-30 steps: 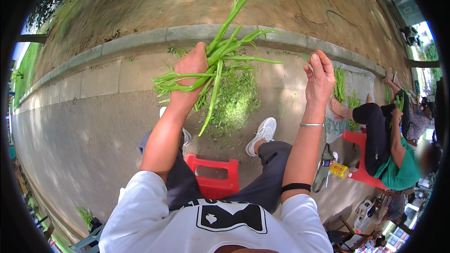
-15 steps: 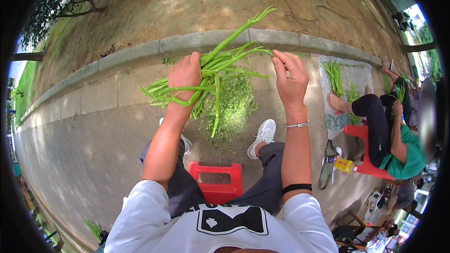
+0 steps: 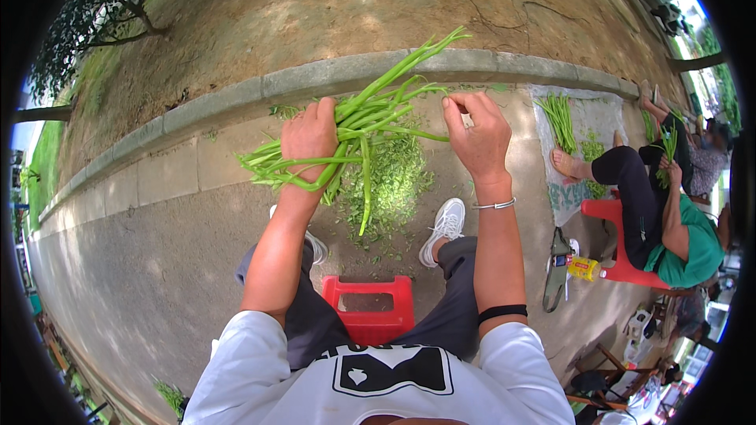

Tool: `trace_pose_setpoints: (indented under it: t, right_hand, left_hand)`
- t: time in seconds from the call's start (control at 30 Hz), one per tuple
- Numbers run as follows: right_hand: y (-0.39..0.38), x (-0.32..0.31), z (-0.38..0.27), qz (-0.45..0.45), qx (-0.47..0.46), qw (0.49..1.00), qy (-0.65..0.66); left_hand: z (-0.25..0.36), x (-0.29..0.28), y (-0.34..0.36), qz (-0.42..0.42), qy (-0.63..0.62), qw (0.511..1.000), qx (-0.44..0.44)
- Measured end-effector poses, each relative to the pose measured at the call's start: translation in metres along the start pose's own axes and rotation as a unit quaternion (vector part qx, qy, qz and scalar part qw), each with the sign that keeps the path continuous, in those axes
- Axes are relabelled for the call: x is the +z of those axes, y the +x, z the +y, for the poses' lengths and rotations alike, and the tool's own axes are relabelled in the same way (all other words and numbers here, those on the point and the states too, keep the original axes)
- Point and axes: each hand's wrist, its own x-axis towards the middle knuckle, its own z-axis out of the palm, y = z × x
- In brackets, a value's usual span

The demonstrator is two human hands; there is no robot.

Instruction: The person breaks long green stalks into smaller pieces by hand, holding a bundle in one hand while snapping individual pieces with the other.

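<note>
My left hand (image 3: 309, 140) is wrapped round a bunch of long green vegetable stalks (image 3: 382, 106). Their long ends point away to the upper right, and the other ends stick out left of the wrist. One stalk hangs down below the hand, and another loops across my wrist. At the right of the bunch, my right hand (image 3: 479, 132) is closed, thumb and forefinger pinched beside the thin tips. Whatever sits between those fingertips is too small to make out. Beneath the bunch, a heap of green leaf bits (image 3: 390, 177) lies scattered on the pavement.
Between my legs stands a red plastic stool (image 3: 368, 323). A kerb (image 3: 339, 71) runs beyond the heap, with bare soil behind. To the right, a person in green (image 3: 689, 256) sits on a red stool, holding stalks, near a plastic sheet (image 3: 602, 118) with greens and a yellow-labelled bottle (image 3: 584, 269).
My right hand has shifted slightly left and down, its fingers more curled in. The thin stalk tip it was touching is now just beside its fingertips. My left hand keeps its hold.
</note>
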Motion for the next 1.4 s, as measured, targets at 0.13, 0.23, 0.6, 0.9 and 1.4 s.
trace_pose_setpoints:
  t: [0.13,0.23,0.6,0.9,1.4]
  right_hand:
    - [-0.003,0.004,0.003,-0.026,0.099,0.991,0.082]
    - [0.002,0.000,-0.001,-0.006,0.278,0.897,0.345]
    - [0.010,-0.002,0.020,0.197,0.366,0.769,0.486]
    - [0.008,-0.017,0.021,0.116,0.297,0.857,0.404]
    - [0.001,0.008,0.001,0.005,-0.056,0.998,0.023]
  left_hand:
    - [0.003,-0.006,0.002,-0.007,-0.038,0.999,-0.005]
    - [0.007,-0.017,0.007,-0.048,-0.108,0.992,-0.035]
    - [0.012,0.001,0.004,0.007,-0.119,0.993,-0.025]
    - [-0.003,-0.024,0.003,-0.027,-0.085,0.993,-0.073]
    - [-0.003,-0.010,0.000,0.010,-0.028,0.999,-0.027]
